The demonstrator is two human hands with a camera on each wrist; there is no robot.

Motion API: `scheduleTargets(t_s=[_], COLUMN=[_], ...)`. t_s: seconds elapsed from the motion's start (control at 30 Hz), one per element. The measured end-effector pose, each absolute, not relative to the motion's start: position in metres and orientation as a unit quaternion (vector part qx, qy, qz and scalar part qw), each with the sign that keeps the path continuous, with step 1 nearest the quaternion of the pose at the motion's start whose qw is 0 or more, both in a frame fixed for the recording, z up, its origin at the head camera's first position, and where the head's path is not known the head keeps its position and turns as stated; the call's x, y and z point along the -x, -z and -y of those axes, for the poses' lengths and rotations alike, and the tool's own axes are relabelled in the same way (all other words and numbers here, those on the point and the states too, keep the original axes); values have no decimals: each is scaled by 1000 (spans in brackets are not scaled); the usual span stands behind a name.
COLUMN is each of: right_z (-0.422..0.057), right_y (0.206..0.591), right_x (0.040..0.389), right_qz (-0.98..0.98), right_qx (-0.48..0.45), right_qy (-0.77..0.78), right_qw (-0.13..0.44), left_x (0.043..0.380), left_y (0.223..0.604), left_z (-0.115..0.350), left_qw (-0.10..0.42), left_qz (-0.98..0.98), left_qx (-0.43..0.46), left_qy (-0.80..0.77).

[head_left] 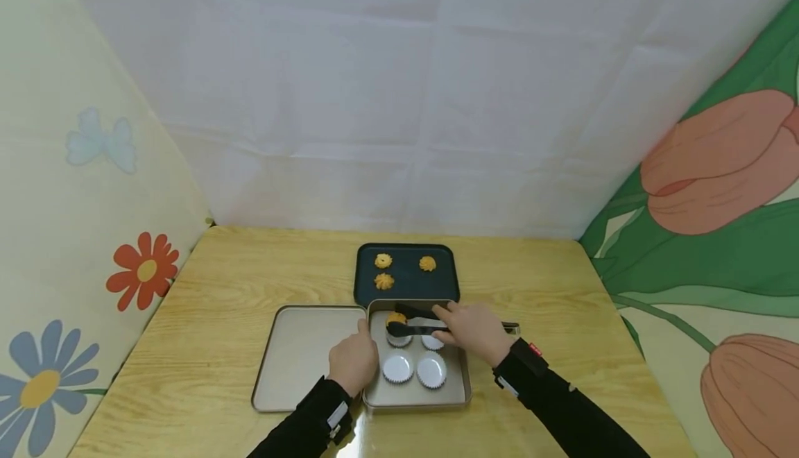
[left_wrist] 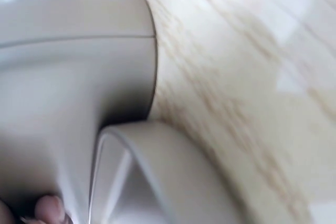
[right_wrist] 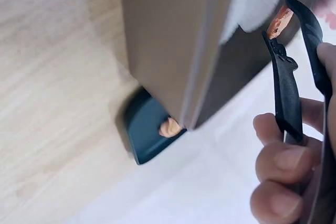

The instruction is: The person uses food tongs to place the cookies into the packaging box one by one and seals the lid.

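Tongs [head_left: 413, 329], black and smooth at the tips, with metal showing farther back, were gripped in the right hand [head_left: 471, 332], its fingers curled round both arms. One cookie [head_left: 396, 317], golden, rough and crumbly at the edge, was pinched between the tips. It was held over the upper left cup [head_left: 399, 341], left of the right hand and just beyond the left; contact with the cup could not be told.

Four white cups, round and finely fluted, were set two by two in the box [head_left: 415, 404], a dull beige metal rectangle with rounded corners. The box's left rim was touched by the left hand [head_left: 353, 359], index finger laid straight along it; whether the wall was also gripped could not be seen. The hands were held apart, the cups partly between them.

Beside the box, a shallow lid [head_left: 308, 361] of like finish was laid. Behind, three piped, ridged cookies [head_left: 383, 282] were spread on a dark, matt tray [head_left: 406, 293]. All was set on a pale, wood-grained table [head_left: 206, 319].
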State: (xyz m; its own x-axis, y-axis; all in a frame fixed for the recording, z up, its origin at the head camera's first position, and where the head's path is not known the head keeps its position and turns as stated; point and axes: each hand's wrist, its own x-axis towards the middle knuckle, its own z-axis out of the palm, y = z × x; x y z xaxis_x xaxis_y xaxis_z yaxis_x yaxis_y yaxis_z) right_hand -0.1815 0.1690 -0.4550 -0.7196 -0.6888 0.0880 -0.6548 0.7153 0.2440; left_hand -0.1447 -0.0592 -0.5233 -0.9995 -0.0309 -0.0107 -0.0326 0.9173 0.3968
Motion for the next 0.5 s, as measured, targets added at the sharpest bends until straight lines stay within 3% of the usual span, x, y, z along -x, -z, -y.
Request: scheduleTargets(t_s=[0.5], right_z=[-170], right_y=[466], right_x=[180], right_qz=[928], right_qx=[-359], right_qy=[78], right_qw=[64], left_x=[143], left_y=[520], left_z=[60], left_qw=[13], left_qz=[-979], left_qx=[18], left_qy=[-202])
